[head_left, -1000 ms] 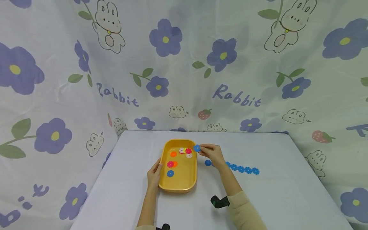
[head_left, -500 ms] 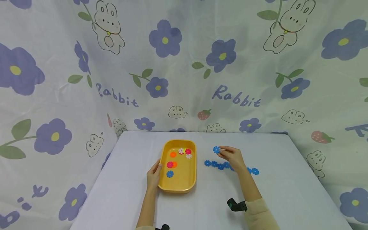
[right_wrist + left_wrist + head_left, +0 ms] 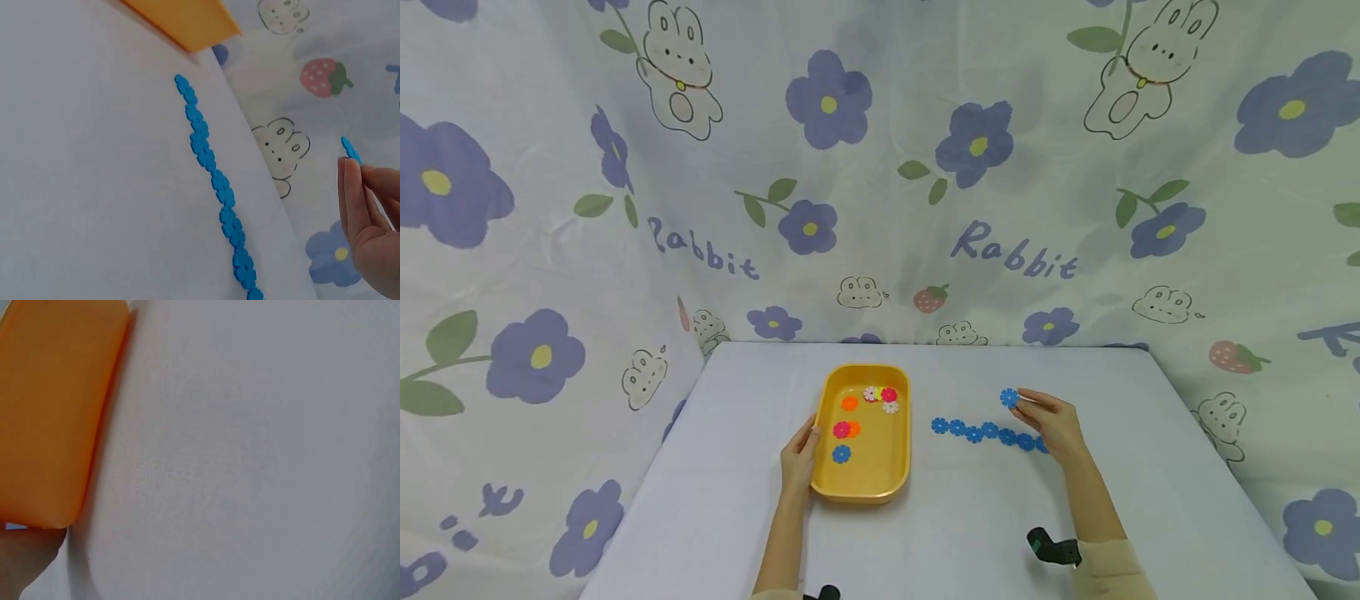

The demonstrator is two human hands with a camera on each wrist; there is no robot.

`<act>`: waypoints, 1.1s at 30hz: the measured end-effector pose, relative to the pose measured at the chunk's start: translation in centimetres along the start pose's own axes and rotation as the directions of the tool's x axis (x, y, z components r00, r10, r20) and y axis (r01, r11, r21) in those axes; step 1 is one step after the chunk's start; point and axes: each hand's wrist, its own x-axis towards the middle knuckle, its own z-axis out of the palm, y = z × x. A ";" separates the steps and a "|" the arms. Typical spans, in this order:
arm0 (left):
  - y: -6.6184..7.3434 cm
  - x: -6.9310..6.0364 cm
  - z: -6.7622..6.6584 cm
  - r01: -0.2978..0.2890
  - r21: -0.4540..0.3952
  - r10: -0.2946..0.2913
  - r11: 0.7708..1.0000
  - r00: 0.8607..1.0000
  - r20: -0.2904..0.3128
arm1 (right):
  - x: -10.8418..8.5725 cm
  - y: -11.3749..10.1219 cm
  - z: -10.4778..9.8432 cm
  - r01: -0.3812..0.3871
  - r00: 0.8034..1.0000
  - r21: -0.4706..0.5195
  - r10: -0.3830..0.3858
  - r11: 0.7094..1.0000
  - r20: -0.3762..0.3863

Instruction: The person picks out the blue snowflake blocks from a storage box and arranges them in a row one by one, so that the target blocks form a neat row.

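Between thumb and fingertips, my right hand (image 3: 1054, 423) pinches a blue flower-shaped disc (image 3: 1009, 398), held above the table. The right wrist view shows the same disc (image 3: 351, 150) edge-on at the fingertips. Just below and left of that hand runs a row of blue flower discs (image 3: 973, 434) on the table; the hand hides its right end. My left hand (image 3: 799, 457) grips the left side of a yellow tray (image 3: 880, 483). Inside it lie a blue disc (image 3: 842, 454), a pink disc (image 3: 842, 429), orange discs (image 3: 849, 403), and white, yellow and red ones near the back right corner.
A white cloth covers the table (image 3: 970, 517). Behind and at the sides hangs a curtain (image 3: 880, 183) printed with flowers and rabbits. A black wrist camera (image 3: 1052, 547) sits by the right sleeve (image 3: 1112, 571).
My right hand has moved right from the tray's edge with the blue disc, passing over the row to near its right end. The left hand stays on the tray.
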 end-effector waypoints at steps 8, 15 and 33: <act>-0.1 0.1 0.1 0.014 -0.003 -0.014 1.000 1.000 -0.001 | -1.2 -0.1 -2.7 -0.032 0.995 -0.005 0.032 0.999 -0.097; 0.4 -0.2 0.0 0.019 -0.009 -0.018 1.000 1.000 0.011 | -2.4 0.2 -5.8 0.002 0.989 0.066 0.008 0.998 -0.147; 0.0 0.0 -0.1 0.022 -0.017 -0.022 1.000 1.000 0.010 | -3.1 1.7 -12.0 -0.163 0.911 -0.308 0.024 0.937 -0.411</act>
